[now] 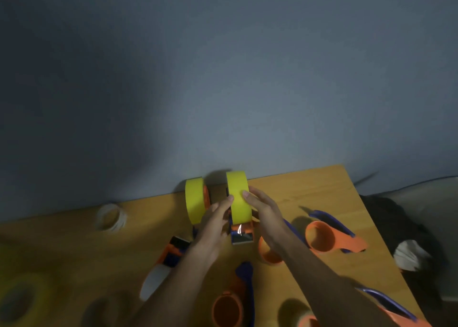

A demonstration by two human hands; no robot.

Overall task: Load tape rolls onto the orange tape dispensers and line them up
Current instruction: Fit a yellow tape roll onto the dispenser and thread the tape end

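Observation:
Two orange dispensers loaded with yellow tape rolls stand side by side at the table's far edge by the wall. Both hands hold the right loaded dispenser (238, 200): my left hand (215, 223) presses its left side and my right hand (263, 210) its right side, fingertips on the yellow roll. Its metal blade end (241, 237) points toward me. The left loaded dispenser (197, 200) stands free beside it. Several unloaded orange and blue dispensers lie nearer: one at the right (327, 235), one at the bottom middle (233, 302), one at the bottom right (391, 309).
A clear tape roll (111, 217) lies at the back left of the wooden table (309, 192). A blurred yellow roll (19, 299) sits at the bottom left. Another dispenser (168, 257) lies left of my left forearm. Dark cloth lies off the table's right edge.

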